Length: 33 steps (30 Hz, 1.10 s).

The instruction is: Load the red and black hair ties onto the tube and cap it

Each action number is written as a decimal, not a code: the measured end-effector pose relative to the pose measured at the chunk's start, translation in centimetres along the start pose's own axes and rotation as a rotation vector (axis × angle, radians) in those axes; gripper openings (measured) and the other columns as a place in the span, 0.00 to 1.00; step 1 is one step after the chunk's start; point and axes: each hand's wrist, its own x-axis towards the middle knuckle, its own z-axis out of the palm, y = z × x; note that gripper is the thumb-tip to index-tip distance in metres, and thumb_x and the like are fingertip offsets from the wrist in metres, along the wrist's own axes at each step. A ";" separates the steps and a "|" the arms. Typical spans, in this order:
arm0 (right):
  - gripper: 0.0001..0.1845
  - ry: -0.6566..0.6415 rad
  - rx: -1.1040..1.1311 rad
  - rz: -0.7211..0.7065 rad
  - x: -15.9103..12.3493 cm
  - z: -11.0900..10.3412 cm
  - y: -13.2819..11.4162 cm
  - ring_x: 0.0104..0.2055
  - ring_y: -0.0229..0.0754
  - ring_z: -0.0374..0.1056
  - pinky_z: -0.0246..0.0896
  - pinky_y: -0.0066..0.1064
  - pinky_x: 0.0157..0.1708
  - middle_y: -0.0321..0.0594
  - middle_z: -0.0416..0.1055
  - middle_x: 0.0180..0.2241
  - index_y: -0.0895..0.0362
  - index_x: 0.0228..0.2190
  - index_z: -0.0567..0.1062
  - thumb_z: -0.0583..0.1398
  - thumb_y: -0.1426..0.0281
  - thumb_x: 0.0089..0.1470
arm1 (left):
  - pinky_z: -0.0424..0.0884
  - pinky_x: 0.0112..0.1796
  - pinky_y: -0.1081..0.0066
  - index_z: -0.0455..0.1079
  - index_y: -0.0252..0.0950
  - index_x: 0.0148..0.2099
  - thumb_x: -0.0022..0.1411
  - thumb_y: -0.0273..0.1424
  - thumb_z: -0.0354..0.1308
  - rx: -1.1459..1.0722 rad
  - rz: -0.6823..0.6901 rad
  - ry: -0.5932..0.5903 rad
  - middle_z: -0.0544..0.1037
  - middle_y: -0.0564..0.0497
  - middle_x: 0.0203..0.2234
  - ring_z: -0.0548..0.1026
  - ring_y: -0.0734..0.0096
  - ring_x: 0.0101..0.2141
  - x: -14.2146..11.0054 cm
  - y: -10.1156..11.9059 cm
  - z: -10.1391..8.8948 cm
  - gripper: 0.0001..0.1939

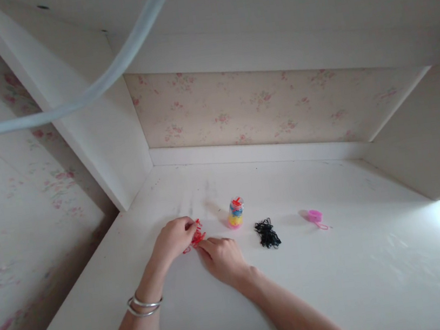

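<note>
Leftmost on the white painted counter (323, 292), the left hand (175, 239), with two silver metal bangles (144, 305) at its wrist, reaches to a small heap of glossy red elastic loops (198, 237), left of and slightly nearer than a small clear cylindrical jar (236, 214) layered with red, blue and yellow. Its grip is nearly closed, thumb and forefinger at the heap (whether a loop is pinched there, I cannot tell). The right hand (225, 257), nearer than the jar and slightly left of it, has its fingers bent at the heap's near edge; its grip is partly curled, any hold hidden. The red loops should be light, soft and stretchy, apt to tangle, best taken singly by a free edge. Right of the jar and nearer lies a pile of black elastic loops (268, 233); well right of it, a round pink plastic lid (315, 216).
</note>
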 end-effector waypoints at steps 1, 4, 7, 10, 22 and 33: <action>0.13 0.021 0.020 0.004 -0.2 -0.1 0.2 0.30 0.36 0.71 0.54 0.25 0.28 0.36 0.76 0.30 0.52 0.35 0.76 0.51 0.67 0.62 | 0.63 0.31 0.73 0.75 0.42 0.33 0.61 0.42 0.50 -0.007 0.013 -0.016 0.81 0.50 0.30 0.77 0.67 0.32 -0.2 0.1 0.0 0.15; 0.13 0.109 0.115 0.026 -1.1 -1.0 0.6 0.30 0.36 0.71 0.56 0.23 0.29 0.36 0.76 0.29 0.52 0.37 0.76 0.51 0.69 0.62 | 0.62 0.30 0.74 0.75 0.42 0.34 0.59 0.41 0.52 -0.022 0.043 -0.063 0.81 0.52 0.31 0.76 0.69 0.31 -0.6 0.2 0.1 0.13; 0.13 0.273 0.292 0.044 -1.9 -2.6 0.9 0.30 0.35 0.71 0.60 0.22 0.31 0.37 0.76 0.30 0.54 0.37 0.77 0.52 0.68 0.62 | 0.61 0.28 0.74 0.75 0.42 0.32 0.55 0.41 0.55 0.020 0.047 -0.081 0.80 0.52 0.31 0.75 0.68 0.31 -1.0 0.4 0.3 0.11; 0.12 0.498 0.398 0.112 -2.0 -4.7 1.4 0.27 0.34 0.69 0.61 0.23 0.30 0.38 0.76 0.29 0.55 0.36 0.77 0.54 0.67 0.61 | 0.59 0.28 0.73 0.74 0.41 0.30 0.54 0.40 0.56 0.090 0.050 -0.074 0.79 0.52 0.31 0.74 0.69 0.30 -1.3 0.6 0.5 0.10; 0.15 0.469 0.188 0.205 0.8 -10.1 5.4 0.24 0.35 0.66 0.58 0.25 0.27 0.37 0.75 0.27 0.54 0.36 0.79 0.53 0.62 0.59 | 0.63 0.34 0.70 0.76 0.41 0.34 0.62 0.35 0.48 0.070 0.067 -0.055 0.79 0.48 0.36 0.75 0.64 0.34 -1.0 0.5 0.7 0.15; 0.13 0.510 0.194 0.191 0.7 -10.4 5.3 0.23 0.33 0.63 0.56 0.24 0.26 0.35 0.73 0.25 0.54 0.35 0.79 0.55 0.65 0.58 | 0.65 0.36 0.67 0.73 0.38 0.35 0.65 0.35 0.45 0.055 0.038 0.074 0.79 0.45 0.34 0.76 0.63 0.34 -0.8 0.4 1.1 0.16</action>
